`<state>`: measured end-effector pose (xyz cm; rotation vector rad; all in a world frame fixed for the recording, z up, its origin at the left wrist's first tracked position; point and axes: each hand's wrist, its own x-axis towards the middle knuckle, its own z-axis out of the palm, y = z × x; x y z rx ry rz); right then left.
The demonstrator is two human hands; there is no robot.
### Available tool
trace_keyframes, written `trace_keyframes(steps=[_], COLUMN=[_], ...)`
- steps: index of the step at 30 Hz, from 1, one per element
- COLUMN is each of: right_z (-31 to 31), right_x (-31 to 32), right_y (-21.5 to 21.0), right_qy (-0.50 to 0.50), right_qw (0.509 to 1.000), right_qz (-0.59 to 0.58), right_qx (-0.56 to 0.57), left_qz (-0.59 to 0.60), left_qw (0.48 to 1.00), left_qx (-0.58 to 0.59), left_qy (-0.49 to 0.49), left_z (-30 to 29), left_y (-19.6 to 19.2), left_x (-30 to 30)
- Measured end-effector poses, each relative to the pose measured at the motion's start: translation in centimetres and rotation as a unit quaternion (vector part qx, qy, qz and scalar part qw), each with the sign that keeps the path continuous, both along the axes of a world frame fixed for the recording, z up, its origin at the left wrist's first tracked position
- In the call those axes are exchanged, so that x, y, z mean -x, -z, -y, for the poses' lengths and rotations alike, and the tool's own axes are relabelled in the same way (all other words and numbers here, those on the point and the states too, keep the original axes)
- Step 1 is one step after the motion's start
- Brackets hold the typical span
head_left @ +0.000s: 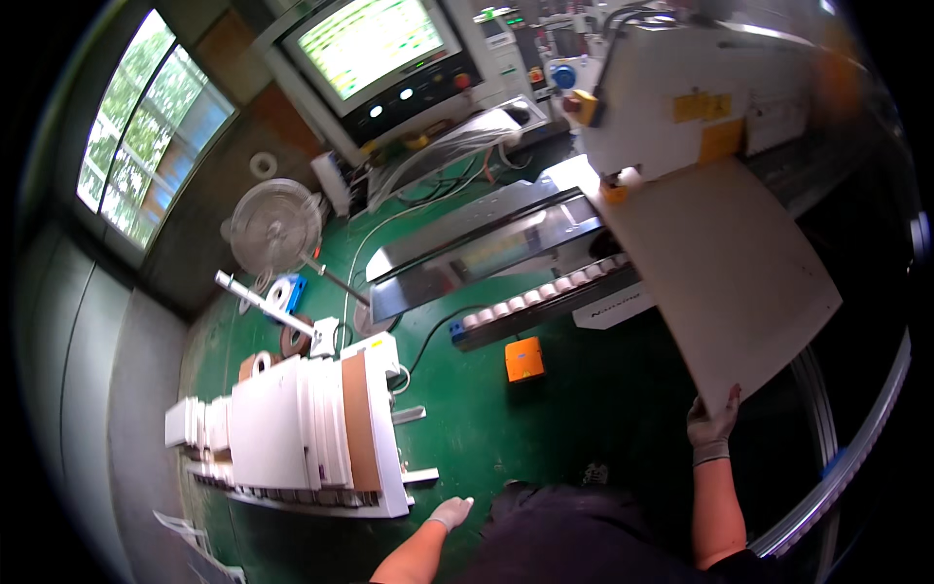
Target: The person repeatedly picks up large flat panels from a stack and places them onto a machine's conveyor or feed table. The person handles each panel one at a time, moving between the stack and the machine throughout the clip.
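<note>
My right hand, in a pale glove with the fingertips uncovered, grips the near corner of a large, flat, light-coloured panel. Its thumb lies on the top face, and the fingers underneath are mostly hidden. The panel's far end rests at a large white machine, and its left edge lies beside a row of white rollers. Low in the middle, my left hand, also gloved, hangs over the green floor with its fingers drawn together. Nothing shows in it, and it touches nothing.
On the left, a low cart carries stacked white boards. An orange foot-pedal-like box sits on the floor. Behind are a standing fan and a control screen. A curved metal rail runs along the right.
</note>
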<state>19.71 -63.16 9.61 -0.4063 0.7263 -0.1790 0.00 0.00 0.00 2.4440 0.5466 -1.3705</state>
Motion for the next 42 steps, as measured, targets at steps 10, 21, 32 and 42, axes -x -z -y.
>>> trace_keyframes(steps=[10,21,32,42], right_z=[-23.9,-37.2,-44.9,-33.9], right_x=[1.0,0.3,8.2,20.7], right_y=[-2.8,-6.1,-2.2,6.8], right_qy=[-0.385,-0.425,-0.521,-0.576], right_qw=[0.911,0.904,0.795,0.425], right_qz=[-0.029,-0.034,-0.137,-0.169], right_qx=[-0.144,0.008,0.280,0.678], left_qz=[0.266,0.382,0.452,0.322], left_qw=[0.957,0.811,0.445,0.570], left_qx=[0.113,-0.008,0.173,0.185], left_qy=[-0.038,-0.442,-0.753,-0.733], left_z=[5.3,-23.4,-52.4,-49.0], left_y=[-7.2,1.9,1.8,-2.5], left_x=[-4.1,3.1,8.2,-10.1])
